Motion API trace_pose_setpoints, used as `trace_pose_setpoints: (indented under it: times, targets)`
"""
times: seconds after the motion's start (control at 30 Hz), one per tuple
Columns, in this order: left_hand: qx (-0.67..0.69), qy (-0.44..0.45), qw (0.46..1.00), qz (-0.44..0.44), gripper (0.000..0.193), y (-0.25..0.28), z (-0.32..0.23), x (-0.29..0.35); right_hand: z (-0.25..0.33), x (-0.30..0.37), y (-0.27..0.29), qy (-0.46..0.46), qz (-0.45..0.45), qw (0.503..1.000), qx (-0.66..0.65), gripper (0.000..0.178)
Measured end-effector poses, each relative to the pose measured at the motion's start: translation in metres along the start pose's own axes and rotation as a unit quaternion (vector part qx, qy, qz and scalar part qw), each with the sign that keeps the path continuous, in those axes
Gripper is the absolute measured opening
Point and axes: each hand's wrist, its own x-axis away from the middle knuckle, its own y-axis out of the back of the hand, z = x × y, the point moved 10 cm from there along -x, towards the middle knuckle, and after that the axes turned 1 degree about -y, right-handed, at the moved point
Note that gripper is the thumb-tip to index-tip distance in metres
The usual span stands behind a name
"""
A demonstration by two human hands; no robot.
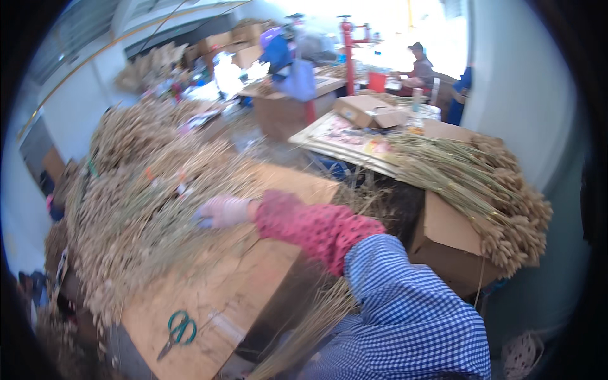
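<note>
My right arm, in a blue-checked sleeve with a pink dotted sleeve cover, stretches left across the table. My right hand [227, 211] wears a pale glove with bluish fingertips; it is somewhat blurred. Its fingers reach out at the near edge of a large heap of dried grass stalks [139, 196], and nothing shows gripped in them. My left hand is out of sight. A bunch of long dried stems [313, 326] slants up beside my body at the lower middle; what holds it is hidden. Green-handled scissors [178, 330] lie on the brown board [218, 304] nearer me.
To the right, tied grass bundles [468, 183] rest on a cardboard box [446, 234]. Behind them a carton [367, 111] sits on a patterned board [342, 140]. A red post [348, 50] rises farther back, and another person [419, 66] sits at a far table.
</note>
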Motion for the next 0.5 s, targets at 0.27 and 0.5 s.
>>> trace_pose_setpoints:
  times: [0.27, 0.5]
  targets:
    - [0.009, 0.015, 0.998, -0.054, 0.043, 0.036, -0.016, -0.004, 0.0, 0.016, -0.094, -0.04, 0.174, 0.984, -0.002, 0.025]
    - [-0.056, -0.029, 0.99, -0.127, 0.046, 0.05, -0.04, -0.009, 0.044, 0.018, -0.186, 0.018, 0.183, 0.983, 0.027, 0.033]
